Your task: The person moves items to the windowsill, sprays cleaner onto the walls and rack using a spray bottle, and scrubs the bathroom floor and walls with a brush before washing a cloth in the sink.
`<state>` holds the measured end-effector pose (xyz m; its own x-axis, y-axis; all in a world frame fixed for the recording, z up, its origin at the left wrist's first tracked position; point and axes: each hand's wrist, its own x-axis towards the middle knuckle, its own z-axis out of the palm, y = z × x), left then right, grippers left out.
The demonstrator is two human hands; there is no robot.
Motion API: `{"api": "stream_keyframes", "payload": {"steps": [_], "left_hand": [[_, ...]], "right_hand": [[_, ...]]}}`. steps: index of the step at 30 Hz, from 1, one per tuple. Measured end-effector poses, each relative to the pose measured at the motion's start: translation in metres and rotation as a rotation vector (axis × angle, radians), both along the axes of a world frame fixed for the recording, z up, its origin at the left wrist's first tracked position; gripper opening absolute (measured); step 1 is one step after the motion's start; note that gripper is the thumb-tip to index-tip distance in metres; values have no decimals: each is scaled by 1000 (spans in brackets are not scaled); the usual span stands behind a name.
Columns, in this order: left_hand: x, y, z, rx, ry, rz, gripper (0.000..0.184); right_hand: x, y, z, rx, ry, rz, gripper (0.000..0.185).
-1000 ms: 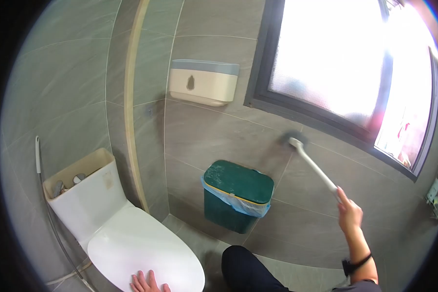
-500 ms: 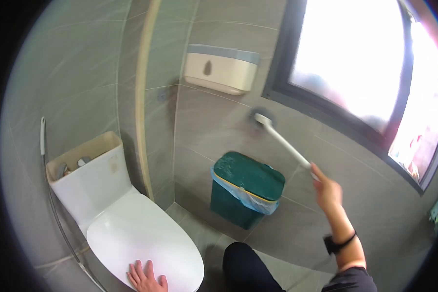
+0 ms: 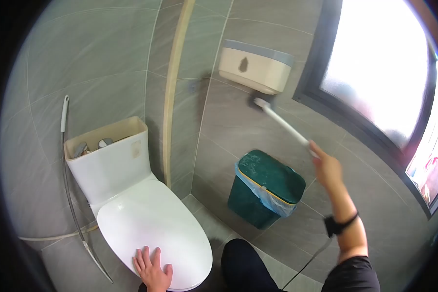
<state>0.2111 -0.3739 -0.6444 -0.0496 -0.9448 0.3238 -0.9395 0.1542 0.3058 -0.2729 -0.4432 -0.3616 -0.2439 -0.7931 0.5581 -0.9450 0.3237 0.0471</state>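
Aslant, long brush [image 3: 287, 124], in right hand [image 3: 327, 168]

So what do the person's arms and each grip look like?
Both hands are bare, with no gloves: the left grip and the right grip. The right forearm wears a black band with a dark, boxy piece. A thin dark cable seems to hang from it. The right sleeve is dark grey. The left sleeve can't be made out.
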Motion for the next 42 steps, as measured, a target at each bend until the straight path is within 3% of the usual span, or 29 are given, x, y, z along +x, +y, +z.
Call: {"api": "stream_keyframes", "payload": {"steps": [2, 5, 11, 14, 18, 23, 25, 27, 30, 31, 32, 35, 38, 41, 42], "left_hand": [[-2, -4, 0, -4, -10, 17, 64], [-5, -4, 4, 16, -24, 21, 64], [-12, -3, -6, 43, -36, 31, 64], [-11, -2, -6, 36, -46, 20, 65], [-8, -3, -22, 21, -82, 22, 66], [-9, 0, -20, 15, -108, 19, 66], [-10, -2, -15, 20, -121, 29, 66], [-16, -5, -11, 14, -135, 28, 65], [-20, -9, -13, 5, -173, 4, 65], [-21, -9, -16, 4, -188, -4, 64], [-20, -9, -19, 0, -203, -13, 64], [-18, -8, -31, -43, -223, -39, 64], [-14, -11, -39, -51, -230, -57, 63], [-16, -12, -38, -40, -226, -39, 64], [-18, -11, -35, -26, -225, -38, 64]], "right_hand": [[-31, 44, 1, -57, -2, 32, 53], [0, 34, 27, 40, -14, -64, 54], [52, -148, 1, 59, -18, 109, 52], [72, -163, 1, 33, 21, 164, 52], [29, -74, 8, -5, 2, 121, 51], [-52, 167, -11, -71, -78, -264, 55], [-71, 258, -25, -271, -85, -236, 60], [-87, 322, -30, -238, 15, -230, 63], [-53, 289, -11, -171, -36, -288, 66], [-47, 259, -9, -132, -165, -384, 66], [-47, 228, -16, -171, -166, -254, 65], [-29, 127, -29, -19, -196, -260, 50], [-32, 127, -40, -30, -160, -225, 50], [-68, 244, -72, -274, -36, -257, 57], [-68, 291, -75, -331, -123, -310, 61]]}}
